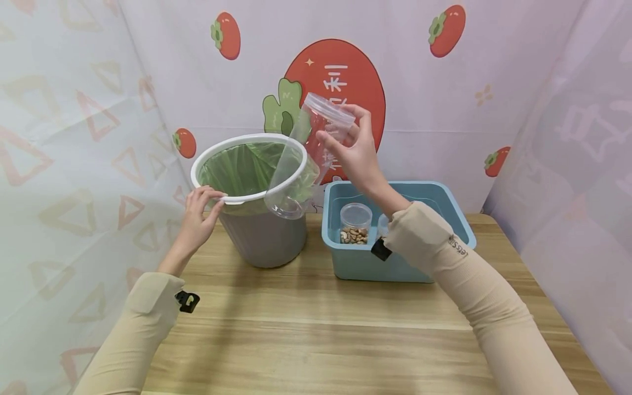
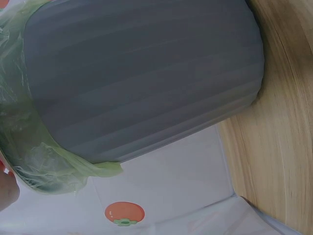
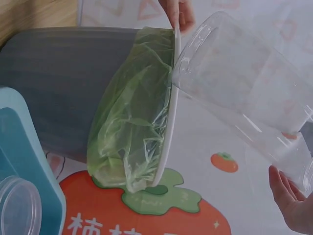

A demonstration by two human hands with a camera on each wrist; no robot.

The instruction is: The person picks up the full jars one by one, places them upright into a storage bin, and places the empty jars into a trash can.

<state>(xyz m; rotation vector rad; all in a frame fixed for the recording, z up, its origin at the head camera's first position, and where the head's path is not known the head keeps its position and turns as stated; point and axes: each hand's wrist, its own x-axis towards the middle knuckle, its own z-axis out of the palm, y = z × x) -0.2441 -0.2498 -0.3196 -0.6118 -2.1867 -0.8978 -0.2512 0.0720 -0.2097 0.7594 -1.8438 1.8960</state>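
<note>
My right hand (image 1: 362, 156) grips a clear plastic jar (image 1: 316, 145) near its lidded end, tilted with its base low and to the left. No contents show inside the jar. Its base overlaps the right side of the trash can's white rim (image 1: 232, 144) in the head view. The grey trash can (image 1: 266, 236) stands upright, lined with a green bag (image 1: 237, 167) folded over the outside. At the can's front left, my left hand (image 1: 198, 216) holds the rim; in the left wrist view only a bit of that hand (image 2: 7, 188) shows.
Right of the can is a blue plastic bin (image 1: 345, 260). Inside it stands a lidded clear jar (image 1: 355, 222) with nuts, and another clear container (image 1: 383, 226) is mostly hidden behind my right sleeve. A wooden table (image 1: 296, 329) carries both, with a printed curtain (image 1: 424, 120) behind.
</note>
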